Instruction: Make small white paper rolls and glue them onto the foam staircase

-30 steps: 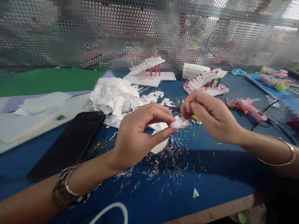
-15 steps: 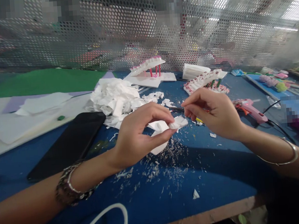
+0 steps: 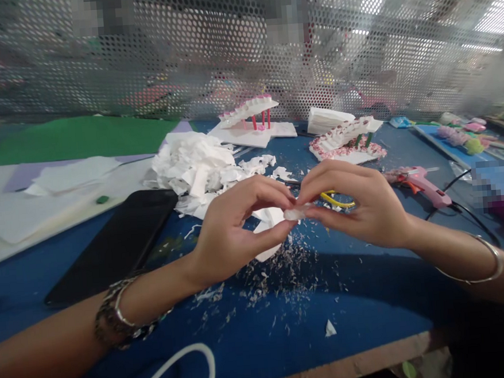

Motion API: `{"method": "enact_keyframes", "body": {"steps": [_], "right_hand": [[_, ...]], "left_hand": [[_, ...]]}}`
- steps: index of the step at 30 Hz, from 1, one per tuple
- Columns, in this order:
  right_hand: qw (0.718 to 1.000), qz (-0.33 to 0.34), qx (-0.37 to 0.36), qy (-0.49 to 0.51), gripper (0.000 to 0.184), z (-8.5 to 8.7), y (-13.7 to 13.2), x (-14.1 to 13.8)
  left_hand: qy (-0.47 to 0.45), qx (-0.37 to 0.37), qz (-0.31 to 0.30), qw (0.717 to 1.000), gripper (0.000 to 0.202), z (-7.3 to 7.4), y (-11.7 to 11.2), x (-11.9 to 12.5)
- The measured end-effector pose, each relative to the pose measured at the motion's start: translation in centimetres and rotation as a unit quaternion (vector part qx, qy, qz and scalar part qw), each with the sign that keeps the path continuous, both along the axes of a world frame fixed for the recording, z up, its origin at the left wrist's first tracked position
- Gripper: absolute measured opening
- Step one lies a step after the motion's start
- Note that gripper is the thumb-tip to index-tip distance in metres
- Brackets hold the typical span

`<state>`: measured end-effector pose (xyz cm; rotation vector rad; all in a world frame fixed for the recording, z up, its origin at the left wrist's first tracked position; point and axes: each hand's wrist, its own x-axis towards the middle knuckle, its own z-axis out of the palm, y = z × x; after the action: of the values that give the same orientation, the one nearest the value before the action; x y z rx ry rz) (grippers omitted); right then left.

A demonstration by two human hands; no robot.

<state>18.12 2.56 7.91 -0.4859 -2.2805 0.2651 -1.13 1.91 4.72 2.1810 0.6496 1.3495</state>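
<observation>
Between both hands, a small piece of white paper (image 3: pixel 296 213) is pinched, looking folded or rolled. My left hand (image 3: pixel 241 227) grips its left end between thumb and fingertips. From the other side my right hand (image 3: pixel 359 204) pinches the right end, fingertips touching those of the left. The fingers cover much of the piece. Under the hands lies a larger white paper scrap (image 3: pixel 267 251) on the blue table, with fine white shreds (image 3: pixel 280 285) around it. Behind my right fingers are yellow-handled scissors (image 3: pixel 339 202), partly hidden.
A heap of torn white paper (image 3: pixel 194 167) lies beyond my left hand, a black phone (image 3: pixel 118 244) beside it. Two small staircase models (image 3: pixel 255 111) stand at the back. At right rests a pink glue gun (image 3: pixel 428 187) with a black cable. A white cable (image 3: pixel 210 359) loops in front.
My right hand has moved left and down and taken hold of the paper's free end. The yellow scissor handle shows more now. My left hand keeps its pinch in nearly the same place.
</observation>
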Motion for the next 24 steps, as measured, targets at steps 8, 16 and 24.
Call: {"method": "enact_keyframes", "body": {"steps": [8, 16, 24], "right_hand": [[0.997, -0.043, 0.025, 0.053, 0.005, -0.2, -0.9, -0.9], [0.992, -0.023, 0.115, 0.041, 0.009, -1.1, -0.8, -0.5], [0.978, -0.02, 0.205, 0.01, 0.013, -1.7, -0.6, -0.2]], "left_hand": [[-0.077, -0.129, -0.03, 0.988, 0.012, 0.3, -0.5, 0.5], [-0.124, -0.225, -0.035, 0.966, 0.011, 0.5, -0.9, 0.9], [-0.164, -0.299, -0.056, 0.939, 0.009, 0.3, -1.1, 1.0]]}}
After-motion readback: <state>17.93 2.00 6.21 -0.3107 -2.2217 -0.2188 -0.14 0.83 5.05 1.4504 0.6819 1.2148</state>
